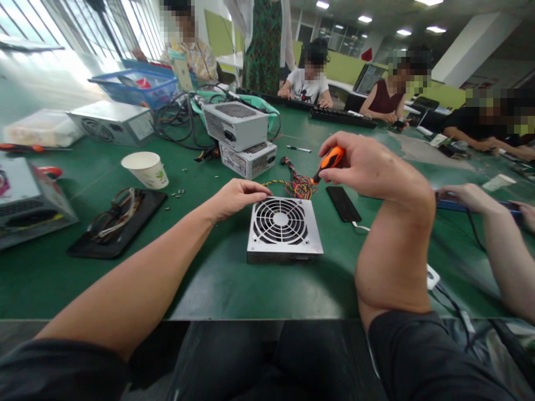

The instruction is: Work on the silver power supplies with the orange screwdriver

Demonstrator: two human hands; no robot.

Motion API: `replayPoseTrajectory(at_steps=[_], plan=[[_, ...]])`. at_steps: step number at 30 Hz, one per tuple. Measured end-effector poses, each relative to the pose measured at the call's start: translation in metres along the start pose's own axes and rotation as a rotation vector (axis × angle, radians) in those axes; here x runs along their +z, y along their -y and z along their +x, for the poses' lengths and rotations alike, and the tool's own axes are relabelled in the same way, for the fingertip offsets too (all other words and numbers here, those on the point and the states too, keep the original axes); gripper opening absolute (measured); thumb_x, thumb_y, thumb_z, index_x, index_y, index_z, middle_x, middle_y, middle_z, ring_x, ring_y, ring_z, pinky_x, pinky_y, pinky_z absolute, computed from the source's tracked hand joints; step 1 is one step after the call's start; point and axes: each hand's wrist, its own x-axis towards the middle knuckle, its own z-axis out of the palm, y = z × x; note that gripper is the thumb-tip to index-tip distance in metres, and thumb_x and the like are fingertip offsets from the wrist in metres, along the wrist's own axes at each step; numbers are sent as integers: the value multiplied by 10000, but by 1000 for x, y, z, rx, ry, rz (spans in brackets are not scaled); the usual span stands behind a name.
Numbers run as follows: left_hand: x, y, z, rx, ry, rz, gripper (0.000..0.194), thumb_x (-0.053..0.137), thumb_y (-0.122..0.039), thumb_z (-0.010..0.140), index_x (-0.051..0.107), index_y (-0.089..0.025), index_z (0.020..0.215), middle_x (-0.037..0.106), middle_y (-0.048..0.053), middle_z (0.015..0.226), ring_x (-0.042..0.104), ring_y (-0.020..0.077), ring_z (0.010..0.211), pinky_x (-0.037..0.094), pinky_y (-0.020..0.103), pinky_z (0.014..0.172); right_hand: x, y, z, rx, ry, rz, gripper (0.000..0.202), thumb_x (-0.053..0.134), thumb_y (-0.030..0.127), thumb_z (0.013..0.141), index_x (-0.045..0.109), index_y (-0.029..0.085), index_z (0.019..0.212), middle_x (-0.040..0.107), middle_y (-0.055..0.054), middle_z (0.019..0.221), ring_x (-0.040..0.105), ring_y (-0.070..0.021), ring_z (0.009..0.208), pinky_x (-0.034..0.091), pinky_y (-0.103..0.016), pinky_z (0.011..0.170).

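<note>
A computer power supply (281, 228) lies on the green table in front of me, its round fan grille facing up. At its far left corner is my left hand (244, 197), with the fingers together and the fingertips gripping the edge. My right hand (355, 161) is raised beyond the far right corner, closed around an orange and black screwdriver (331, 161). The screwdriver's handle slants down to the left, and its tip is hard to make out against the wires. Behind the power supply lies a bundle of red, yellow and black wires (300, 186).
Two stacked power supplies (240, 131) stand farther back. A paper cup (145, 170), small screws (179, 192) and a black tray with glasses (119, 223) are on the left. To the right lie a black phone (343, 204) and a co-worker's arm (501, 234); other people sit opposite.
</note>
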Motion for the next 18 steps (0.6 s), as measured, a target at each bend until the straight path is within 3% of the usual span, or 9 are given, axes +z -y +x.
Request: replayPoseTrajectory(at_steps=[6, 10, 18], plan=[[-1, 1, 0, -15, -1, 31, 393, 811, -491, 808, 832, -180, 1047, 823, 77, 1020, 727, 204, 916, 536, 327, 896, -28, 12, -28, 42, -100, 31, 375, 775, 405, 832, 676, 231, 1149, 729, -63, 988, 664, -251, 834, 511, -406, 752], [-1, 1, 0, -15, 2, 35, 400, 803, -495, 817, 829, -176, 1057, 822, 73, 1016, 724, 198, 899, 536, 320, 886, -41, 27, -45, -46, 86, 170, 404, 792, 528, 812, 681, 236, 1069, 716, -36, 884, 652, -224, 748, 490, -370, 655], [-2, 5, 0, -15, 5, 23, 404, 804, -503, 819, 829, -183, 1066, 821, 71, 1025, 722, 195, 895, 536, 311, 880, -35, 41, -37, -117, 232, 161, 306, 786, 454, 835, 725, 241, 1046, 740, -18, 895, 654, -192, 742, 473, -336, 659]])
